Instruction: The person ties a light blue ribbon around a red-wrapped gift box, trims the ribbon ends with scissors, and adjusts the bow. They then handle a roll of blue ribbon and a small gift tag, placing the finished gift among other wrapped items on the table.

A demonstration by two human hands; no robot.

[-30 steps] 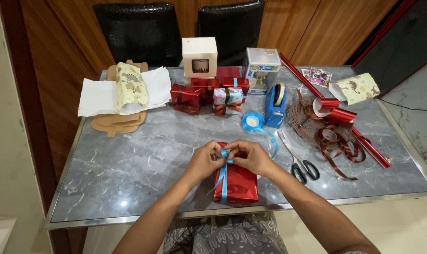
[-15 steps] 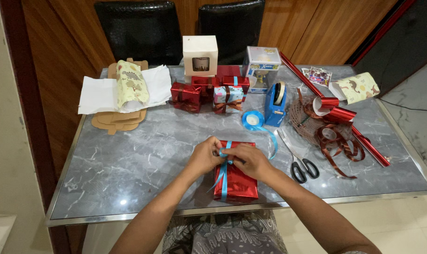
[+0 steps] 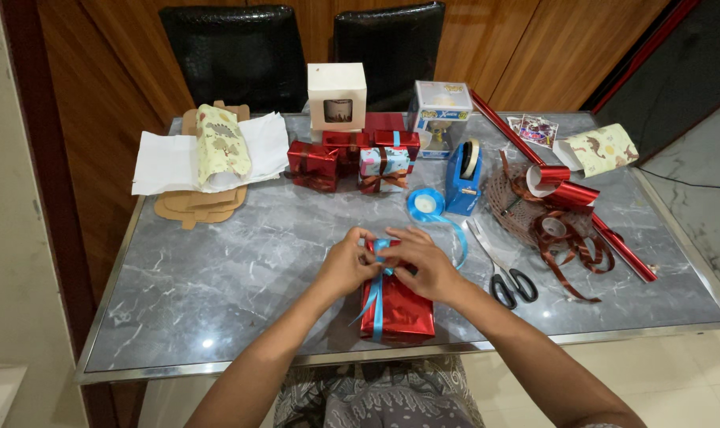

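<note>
A box wrapped in shiny red foil [image 3: 403,313] lies near the front edge of the grey marble table [image 3: 217,261]. A light blue ribbon [image 3: 376,297] runs lengthwise over it. My left hand [image 3: 345,265] and my right hand [image 3: 420,264] meet on top of the box, fingers pinching the ribbon where it crosses. Another stretch of blue ribbon curves from under my right hand to a blue ribbon spool [image 3: 426,204] farther back.
Black-handled scissors [image 3: 506,279] lie right of the box. Behind stand a blue tape dispenser [image 3: 464,177], small wrapped gifts [image 3: 348,158], a white box [image 3: 337,95], red foil rolls [image 3: 566,190] and red ribbon [image 3: 570,246]. White paper and a patterned roll [image 3: 217,147] lie back left.
Both hands have shifted slightly on the ribbon knot; fingers of the right hand have lifted and moved over the ribbon. The box stays in place.
</note>
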